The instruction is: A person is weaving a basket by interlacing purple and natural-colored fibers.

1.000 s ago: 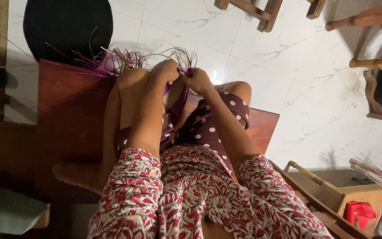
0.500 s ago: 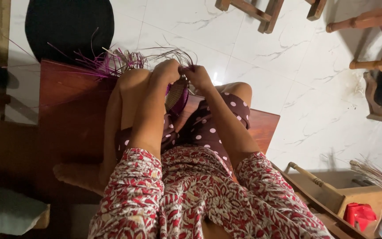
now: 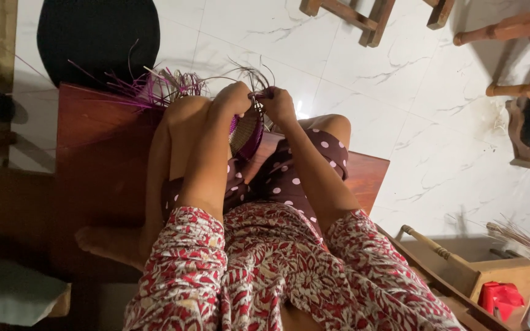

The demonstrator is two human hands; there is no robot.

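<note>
I sit on a low wooden platform (image 3: pixel 99 159) with my knees drawn up. Between them stands a small woven piece (image 3: pixel 246 132) of purple and natural reed, with loose purple strands (image 3: pixel 148 89) fanning out to the left. My left hand (image 3: pixel 233 98) grips the top edge of the weaving. My right hand (image 3: pixel 277 104) pinches thin strands at the same edge, touching the left hand. Much of the weaving is hidden behind my hands and legs.
A round black mat (image 3: pixel 96 37) lies on the white marble floor beyond the platform. Wooden furniture legs (image 3: pixel 363 18) stand at the top and right. A wooden box (image 3: pixel 461 270) with a red object (image 3: pixel 499 298) and loose reeds (image 3: pixel 522 239) sits at the lower right.
The view has shifted slightly. My hands stay together at the top of the weaving, with the right fingers working a little at the strands.
</note>
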